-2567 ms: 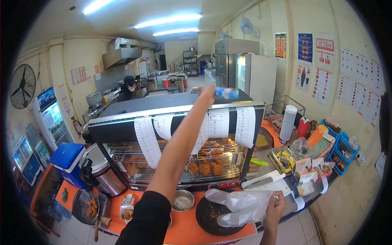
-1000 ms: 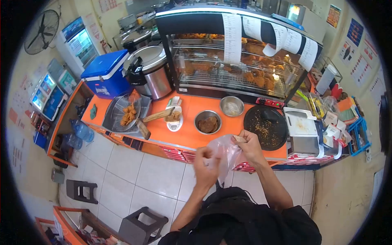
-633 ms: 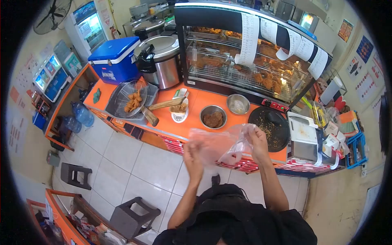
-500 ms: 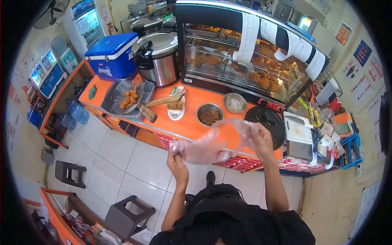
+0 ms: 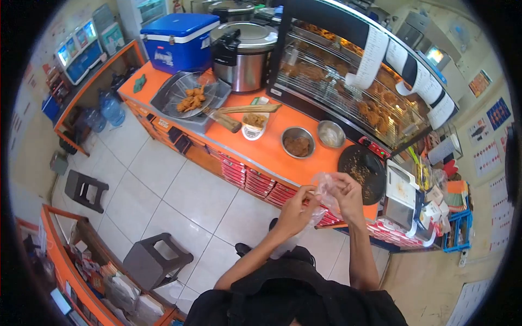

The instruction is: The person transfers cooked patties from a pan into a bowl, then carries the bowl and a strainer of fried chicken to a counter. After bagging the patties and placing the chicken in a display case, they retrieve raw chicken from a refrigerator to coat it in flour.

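Both my hands hold a thin clear plastic bag (image 5: 322, 191) in front of my chest, at the front edge of the orange counter (image 5: 272, 153). My left hand (image 5: 297, 209) pinches the bag from the left. My right hand (image 5: 346, 194) grips its top from the right. The bag hangs crumpled between them and down toward my body. Just beyond my right hand lies a round black tray (image 5: 361, 173) strewn with crumbs.
On the counter stand two steel bowls (image 5: 298, 143), a small scale with food (image 5: 254, 123), a wire basket of fried chicken (image 5: 191, 96), a rice cooker (image 5: 243, 51), a blue cooler (image 5: 178, 39) and a glass warmer (image 5: 353, 89) hung with receipts. Two dark stools (image 5: 157, 261) stand on the tiled floor.
My hands have come together, gathering the bag that was stretched wide between them. My view has tilted further down and shifted left. Earlier my left hand was reaching to the warmer's top.
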### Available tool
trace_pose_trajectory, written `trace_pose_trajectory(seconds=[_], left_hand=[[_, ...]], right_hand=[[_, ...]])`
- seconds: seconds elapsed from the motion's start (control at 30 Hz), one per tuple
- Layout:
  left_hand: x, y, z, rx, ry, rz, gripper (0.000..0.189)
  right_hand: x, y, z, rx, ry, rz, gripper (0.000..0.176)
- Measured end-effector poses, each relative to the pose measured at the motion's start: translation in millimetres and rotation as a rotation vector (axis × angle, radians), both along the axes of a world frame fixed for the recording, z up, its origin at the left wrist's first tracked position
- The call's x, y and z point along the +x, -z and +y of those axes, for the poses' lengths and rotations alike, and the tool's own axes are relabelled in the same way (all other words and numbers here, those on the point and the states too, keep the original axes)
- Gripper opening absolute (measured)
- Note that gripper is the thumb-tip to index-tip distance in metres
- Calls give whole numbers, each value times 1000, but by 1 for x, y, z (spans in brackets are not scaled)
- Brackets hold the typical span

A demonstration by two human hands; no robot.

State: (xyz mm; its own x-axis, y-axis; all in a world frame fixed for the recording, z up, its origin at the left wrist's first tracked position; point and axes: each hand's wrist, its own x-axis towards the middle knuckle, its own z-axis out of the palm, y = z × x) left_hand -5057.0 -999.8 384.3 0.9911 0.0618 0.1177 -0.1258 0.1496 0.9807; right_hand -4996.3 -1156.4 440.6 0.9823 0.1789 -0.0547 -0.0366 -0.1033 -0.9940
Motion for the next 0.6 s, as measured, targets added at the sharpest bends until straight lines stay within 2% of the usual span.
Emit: trace_pose_trajectory(seconds=[0.07, 0.2, 0.33, 0.47, 0.6], left_hand=[[-3, -2, 3, 62, -52, 33, 27], [-13, -6, 24, 437, -120, -26, 32], [-18, 1, 33, 276, -44, 122, 37], [-25, 15, 37, 260, -107, 56, 39], [-33, -1, 47, 280, -141, 5, 39]], right_hand=[[-4, 17, 9, -67, -45, -74, 26], [-15, 31, 22, -17, -52, -64, 27], [-23, 33, 34, -121, -193, -24, 20], [-24, 32, 45, -87, -184, -47, 17], [-25, 35, 52, -118, -127, -18, 13]])
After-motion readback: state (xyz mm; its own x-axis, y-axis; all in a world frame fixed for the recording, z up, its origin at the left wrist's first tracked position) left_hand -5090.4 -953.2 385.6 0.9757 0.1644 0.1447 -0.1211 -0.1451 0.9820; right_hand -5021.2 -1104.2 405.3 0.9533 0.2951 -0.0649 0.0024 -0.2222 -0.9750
